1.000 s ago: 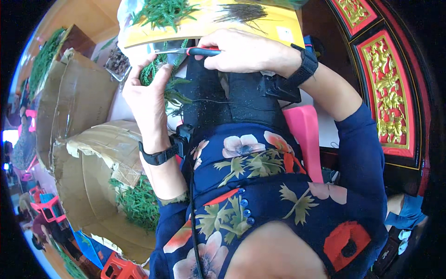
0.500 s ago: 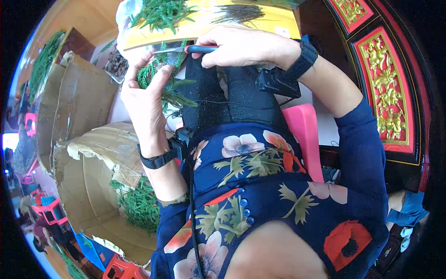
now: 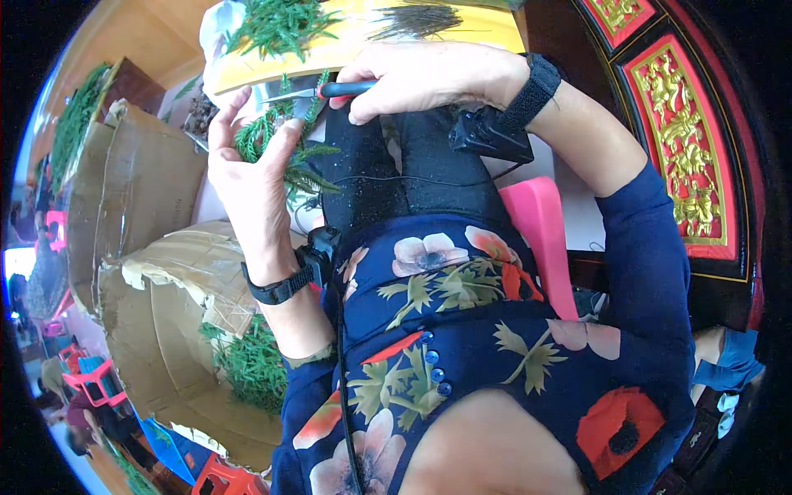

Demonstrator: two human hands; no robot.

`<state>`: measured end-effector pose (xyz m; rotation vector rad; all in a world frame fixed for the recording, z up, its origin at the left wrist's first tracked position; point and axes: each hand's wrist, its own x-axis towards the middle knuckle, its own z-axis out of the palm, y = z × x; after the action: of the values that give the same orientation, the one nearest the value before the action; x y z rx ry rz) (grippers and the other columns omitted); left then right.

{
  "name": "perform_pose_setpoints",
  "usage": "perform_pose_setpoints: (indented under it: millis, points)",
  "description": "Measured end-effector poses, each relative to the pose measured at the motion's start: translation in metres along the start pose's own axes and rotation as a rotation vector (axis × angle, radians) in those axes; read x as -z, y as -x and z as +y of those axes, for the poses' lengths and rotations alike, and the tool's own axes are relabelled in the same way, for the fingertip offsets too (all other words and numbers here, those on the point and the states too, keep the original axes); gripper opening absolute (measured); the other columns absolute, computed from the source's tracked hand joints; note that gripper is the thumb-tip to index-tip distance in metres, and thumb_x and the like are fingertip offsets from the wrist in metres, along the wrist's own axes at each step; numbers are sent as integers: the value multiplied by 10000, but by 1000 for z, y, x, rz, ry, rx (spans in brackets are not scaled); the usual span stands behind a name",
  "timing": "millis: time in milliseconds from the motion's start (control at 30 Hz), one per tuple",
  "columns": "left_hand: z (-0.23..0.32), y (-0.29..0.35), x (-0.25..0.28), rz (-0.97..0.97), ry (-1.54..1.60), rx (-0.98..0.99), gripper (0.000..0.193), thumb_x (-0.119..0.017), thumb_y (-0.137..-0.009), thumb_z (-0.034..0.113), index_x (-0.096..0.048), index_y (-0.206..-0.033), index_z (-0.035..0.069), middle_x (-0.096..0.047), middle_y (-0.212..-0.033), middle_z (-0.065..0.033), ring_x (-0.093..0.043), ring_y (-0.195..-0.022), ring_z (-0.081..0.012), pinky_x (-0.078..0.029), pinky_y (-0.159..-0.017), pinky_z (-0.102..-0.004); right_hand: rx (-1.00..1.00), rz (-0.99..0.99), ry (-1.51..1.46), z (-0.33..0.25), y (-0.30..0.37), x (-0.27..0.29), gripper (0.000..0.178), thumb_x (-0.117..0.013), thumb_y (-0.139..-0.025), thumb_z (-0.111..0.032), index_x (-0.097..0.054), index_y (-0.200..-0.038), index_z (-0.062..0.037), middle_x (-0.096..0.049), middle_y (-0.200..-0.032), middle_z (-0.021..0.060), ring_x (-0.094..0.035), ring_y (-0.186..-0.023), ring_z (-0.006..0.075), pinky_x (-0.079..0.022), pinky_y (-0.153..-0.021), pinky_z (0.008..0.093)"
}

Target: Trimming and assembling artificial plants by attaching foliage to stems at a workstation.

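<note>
My right hand (image 3: 421,78) is closed around a slim pointed metal tool (image 3: 351,88) with a black-and-red handle. Its tip points left toward my left hand; whether it is snips or pliers I cannot tell. My left hand (image 3: 252,169) holds a green leafy sprig (image 3: 256,142) between curled fingers and thumb, with fronds hanging beside the wrist over my lap. Just beyond both hands is a yellow board (image 3: 355,45). A pile of green sprigs (image 3: 276,25) lies on its left part, and a bundle of thin dark stems (image 3: 417,21) on its right.
Torn cardboard boxes (image 3: 140,190) stand at my left, the nearer one with green sprigs (image 3: 252,367) inside. A small container of brown bits (image 3: 198,115) is beyond them. A pink chair (image 3: 540,247) edge shows at my right, near a carved red-and-gold panel (image 3: 685,148).
Both hands have shifted slightly left in the picture, along with the board. The tool still points at the sprig, and neither hand has let go.
</note>
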<state>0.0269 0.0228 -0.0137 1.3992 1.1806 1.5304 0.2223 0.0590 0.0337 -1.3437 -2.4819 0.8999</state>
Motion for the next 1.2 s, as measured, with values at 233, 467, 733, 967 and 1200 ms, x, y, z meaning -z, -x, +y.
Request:
perform_pose_setpoints:
  millis: [233,467,733,967,1200]
  points:
    - [2,2,-2,-22,16,19,534,-728,-703,14,-511,-1191,7,-613,-960,-95,-587,-863,-139,-466,-786,-249,63,12,104,9,-4,-1,328,-546,-779,-206,-605,-1000,29,-613,-802,151,-563,-745,212,-450,-692,344]
    - [-1,2,-3,-8,-16,-30,536,-720,-711,13,-499,-1199,5,-617,-963,-90,-585,-871,-131,-463,-794,-248,93,46,181,13,-3,-4,288,-549,-776,-188,-609,-956,29,-620,-828,198,-593,-758,288,-462,-699,383]
    - [-7,0,-2,39,-206,-177,546,-721,-709,9,-493,-1205,11,-605,-907,-53,-565,-815,-110,-454,-765,-236,178,309,430,7,5,-12,289,-556,-816,-226,-609,-943,27,-618,-876,239,-590,-849,383,-464,-756,428]
    - [-1,1,-2,40,-149,-104,578,-736,-698,8,-480,-1215,6,-592,-900,-49,-554,-827,-115,-451,-783,-260,219,303,356,8,6,-19,301,-542,-828,-232,-607,-943,39,-613,-892,248,-589,-895,377,-465,-799,423]
    - [-6,1,0,80,-223,-182,603,-741,-703,5,-456,-1233,-6,-603,-1016,-101,-576,-907,-137,-459,-818,-267,131,282,419,1,4,-25,367,-545,-850,-300,-607,-965,43,-616,-872,248,-592,-892,376,-459,-795,421]
